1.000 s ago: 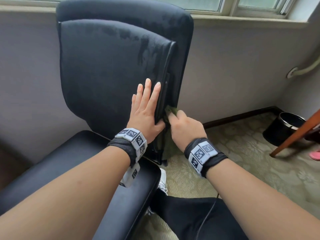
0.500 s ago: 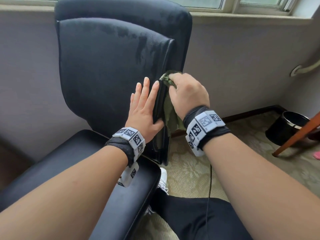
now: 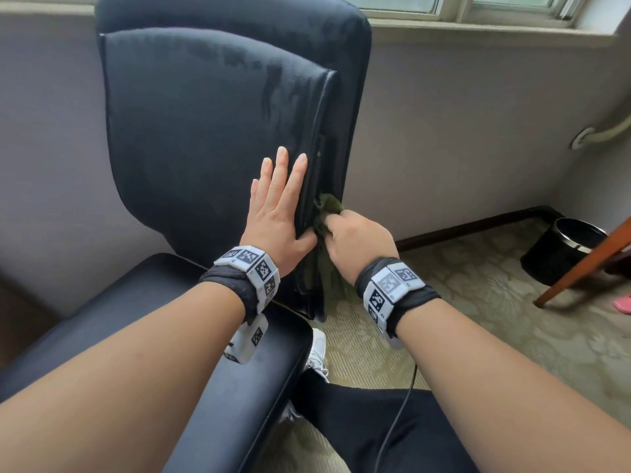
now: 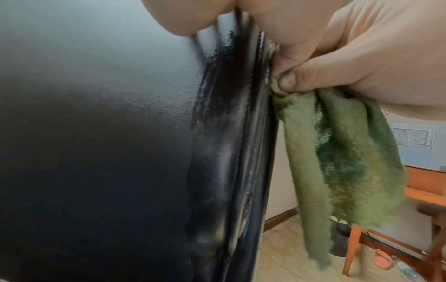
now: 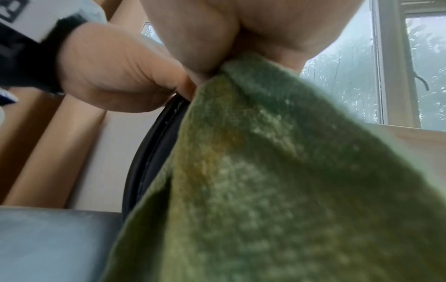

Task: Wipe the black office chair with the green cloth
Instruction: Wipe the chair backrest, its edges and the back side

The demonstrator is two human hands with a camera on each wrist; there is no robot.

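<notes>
The black office chair (image 3: 211,131) stands against the wall, its backrest streaked with damp marks. My left hand (image 3: 278,203) lies flat on the backrest's right part, fingers straight, thumb hooked at the side edge. My right hand (image 3: 355,237) grips the green cloth (image 3: 329,208) and holds it against the backrest's right side edge, just beside the left thumb. In the left wrist view the cloth (image 4: 337,162) hangs below the right thumb next to the wet black edge (image 4: 231,133). The cloth (image 5: 277,181) fills most of the right wrist view.
The chair's black seat (image 3: 164,329) lies under my left forearm. A black waste bin (image 3: 563,250) and a wooden furniture leg (image 3: 587,261) stand on the patterned carpet at the right. A window sill (image 3: 478,29) runs above the grey wall. My dark-trousered leg (image 3: 375,431) is beside the seat.
My right hand with the cloth slid up the backrest's side edge, then came back down beside the left thumb. The left hand stayed flat on the backrest.
</notes>
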